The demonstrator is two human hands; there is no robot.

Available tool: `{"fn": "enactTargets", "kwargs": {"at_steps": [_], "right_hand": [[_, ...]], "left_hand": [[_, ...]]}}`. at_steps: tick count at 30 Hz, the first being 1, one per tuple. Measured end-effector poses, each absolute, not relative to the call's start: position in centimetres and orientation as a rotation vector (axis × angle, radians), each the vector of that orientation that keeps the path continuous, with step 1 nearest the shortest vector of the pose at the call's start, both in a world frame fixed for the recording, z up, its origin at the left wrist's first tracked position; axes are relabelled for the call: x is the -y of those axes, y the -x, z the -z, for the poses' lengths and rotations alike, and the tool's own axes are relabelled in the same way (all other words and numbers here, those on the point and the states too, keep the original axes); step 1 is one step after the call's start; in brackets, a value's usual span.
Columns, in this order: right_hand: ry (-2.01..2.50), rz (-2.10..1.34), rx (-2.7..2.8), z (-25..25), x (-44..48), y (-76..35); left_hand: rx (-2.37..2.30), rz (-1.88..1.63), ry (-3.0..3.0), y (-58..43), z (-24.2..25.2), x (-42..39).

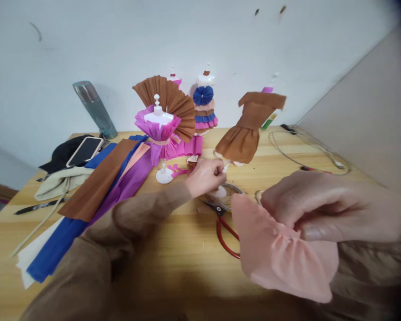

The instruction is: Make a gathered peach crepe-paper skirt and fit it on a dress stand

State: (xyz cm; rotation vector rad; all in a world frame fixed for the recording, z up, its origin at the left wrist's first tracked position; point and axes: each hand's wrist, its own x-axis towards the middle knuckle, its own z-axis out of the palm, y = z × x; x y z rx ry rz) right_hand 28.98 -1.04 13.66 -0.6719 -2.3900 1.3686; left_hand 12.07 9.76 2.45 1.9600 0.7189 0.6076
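My left hand [207, 177] is closed around the white stem of a small mannequin in a brown paper dress [245, 125], which leans to the right. Gathered pink crepe paper [284, 254] is pinched between the thumb and fingers of my right hand [321, 209], close to the camera. Beneath my hands lie red-handled scissors [225, 232], partly covered by the pink paper. A second mannequin [158, 120], dressed in purple and pink with a pleated brown fan [167, 100] behind it, stands upright left of my left hand.
Long strips of blue, brown and purple crepe paper [102, 183] cover the left of the table. Behind them are a phone [85, 151] and a tilted flask [95, 109]. A mannequin with a blue rosette [203, 96] stands by the wall. A cable [321, 147] lies at right.
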Motion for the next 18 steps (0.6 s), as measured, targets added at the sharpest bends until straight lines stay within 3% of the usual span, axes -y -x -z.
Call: {"fn": "enactTargets", "kwargs": {"at_steps": [7, 18], "right_hand": [[0.584, -1.465, 2.344, -12.8, 0.3, -28.5], [0.532, -1.583, 2.301, -9.6, -1.5, -25.8]], "left_hand": [[-0.897, -0.044, -1.265, -3.9, -1.5, -2.3], [-1.010, -0.106, -0.945, -1.1, -0.2, 1.5]]}}
